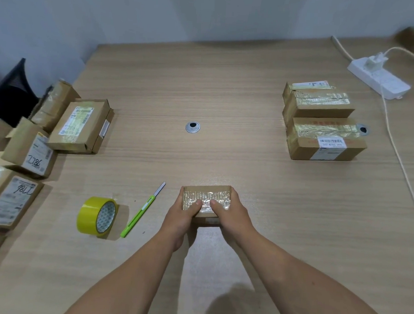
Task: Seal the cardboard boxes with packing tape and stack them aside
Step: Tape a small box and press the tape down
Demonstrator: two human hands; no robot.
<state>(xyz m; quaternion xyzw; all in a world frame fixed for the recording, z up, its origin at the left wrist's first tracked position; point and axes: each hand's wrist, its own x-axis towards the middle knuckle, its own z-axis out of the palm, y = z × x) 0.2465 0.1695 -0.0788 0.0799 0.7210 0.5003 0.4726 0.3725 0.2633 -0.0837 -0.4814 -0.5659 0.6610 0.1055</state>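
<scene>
Along the left edge of the pale wooden table (229, 81) lies a row of brown cardboard parcels with white labels (80, 126). Toward the near edge, left of centre, the yellow roll of packing tape (97, 216) stands on its rim, with the green snap-blade knife (140, 213) just beside it. At the near middle the left hand (181, 215) and right hand (231, 214) clasp the small brown cardboard box with clear tape over its top (207, 194), fingers wrapped round its short ends and both thumbs pressing on the tape. It looks light and fairly stiff. The glossy tape is likely slippery, so the bare cardboard ends seem the surer hold. Toward the right edge, well apart, sits a stack of taped brown boxes (322, 129)
</scene>
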